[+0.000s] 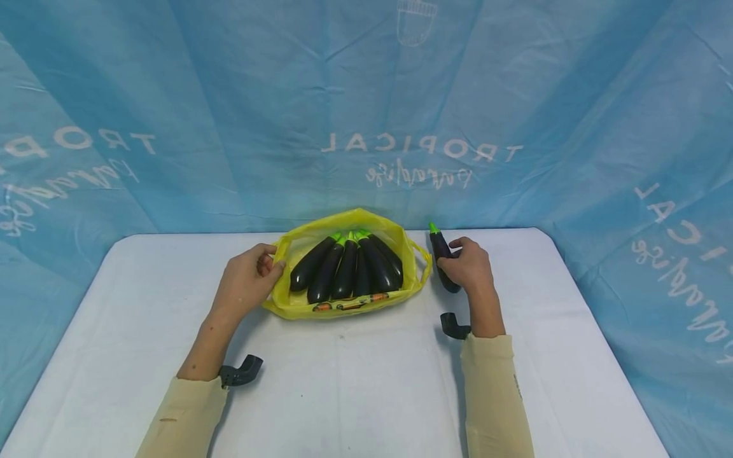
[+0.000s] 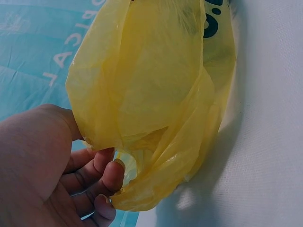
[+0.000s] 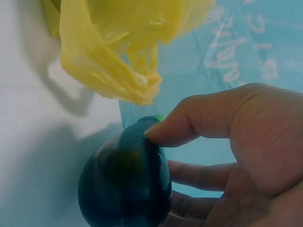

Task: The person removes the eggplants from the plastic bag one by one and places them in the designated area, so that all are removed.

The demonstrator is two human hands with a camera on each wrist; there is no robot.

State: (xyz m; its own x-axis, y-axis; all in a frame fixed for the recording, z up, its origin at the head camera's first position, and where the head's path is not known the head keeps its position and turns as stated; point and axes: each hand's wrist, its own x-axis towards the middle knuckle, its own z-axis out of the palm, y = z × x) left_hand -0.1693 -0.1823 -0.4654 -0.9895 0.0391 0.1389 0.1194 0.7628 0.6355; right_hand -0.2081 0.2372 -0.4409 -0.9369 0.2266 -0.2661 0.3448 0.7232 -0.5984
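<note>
A yellow plastic bag (image 1: 298, 309) lies with its mouth spread wide, several dark eggplants (image 1: 345, 270) fanned inside, green stems away from the person. The left hand (image 1: 245, 284) pinches the bag's left rim between thumb and curled fingers; the left wrist view shows the yellow film (image 2: 142, 80) at the fingertips. To the right of the bag, the right hand (image 1: 471, 266) grips a single eggplant (image 1: 439, 248) with its green stem pointing away. In the right wrist view, the thumb lies on this eggplant (image 3: 125, 179), fingers behind it, below the bag's handle (image 3: 142, 85).
A white-covered table (image 1: 343, 394) extends under both arms. Behind it and at both sides hangs a blue curtain (image 1: 275, 114) with mirrored white lettering. Black curved pieces (image 1: 243, 371) stick out at both wrists, beside the beige sleeves (image 1: 495, 394).
</note>
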